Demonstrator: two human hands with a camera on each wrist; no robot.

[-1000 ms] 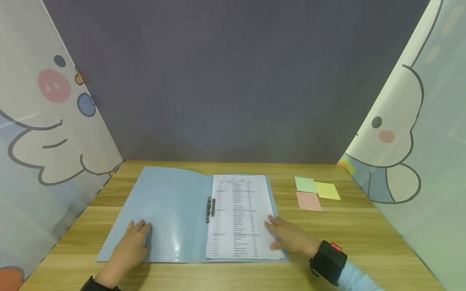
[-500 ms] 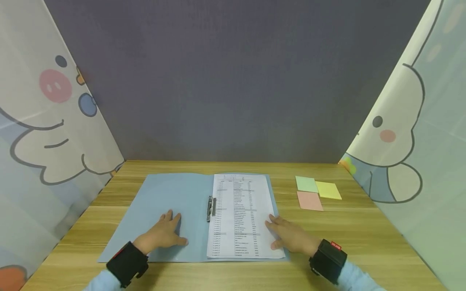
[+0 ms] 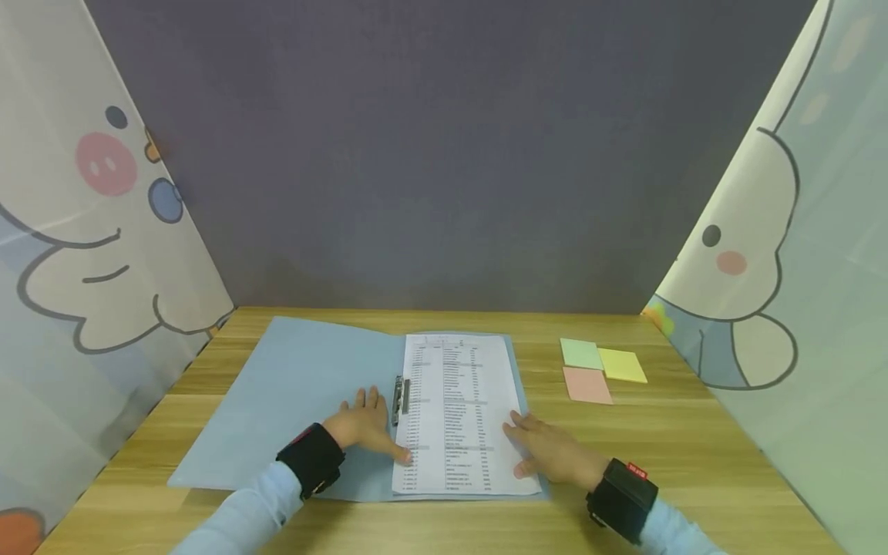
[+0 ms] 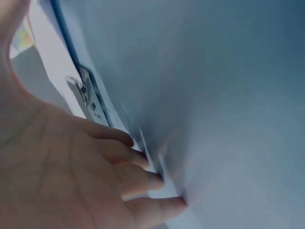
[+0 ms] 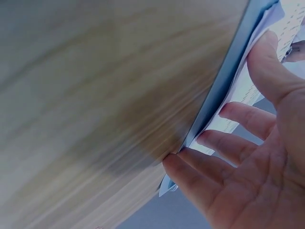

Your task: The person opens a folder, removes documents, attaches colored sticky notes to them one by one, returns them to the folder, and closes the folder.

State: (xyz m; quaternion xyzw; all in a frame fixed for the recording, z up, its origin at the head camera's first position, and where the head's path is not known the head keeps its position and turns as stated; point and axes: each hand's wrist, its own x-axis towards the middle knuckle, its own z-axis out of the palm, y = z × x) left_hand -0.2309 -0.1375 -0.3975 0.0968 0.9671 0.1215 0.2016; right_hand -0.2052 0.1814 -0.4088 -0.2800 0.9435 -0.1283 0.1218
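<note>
A light blue folder point(image 3: 298, 385) lies spread on the wooden table, its left cover lifted slightly at the near left corner. Printed sheets point(image 3: 458, 416) lie on its right half, beside a metal clip point(image 3: 398, 399) at the spine. My left hand point(image 3: 364, 425) has its fingers extended on the cover near the spine, the thumb reaching the sheets' left edge. In the left wrist view the fingertips point(image 4: 178, 202) touch the blue cover. My right hand point(image 3: 555, 451) rests with spread fingers on the right edge of the sheets and folder; the right wrist view shows its thumb on the paper.
Green point(image 3: 581, 354), yellow point(image 3: 623, 365) and pink sticky notes point(image 3: 587, 385) lie to the right of the folder. A dark panel point(image 3: 444, 154) stands behind the table point(image 3: 694, 462), with cartoon-printed curtains point(image 3: 735, 231) at both sides.
My left hand has moved right across the cover, from its left part to beside the clip. The cover's near left corner has risen a little. My right hand has stayed in place.
</note>
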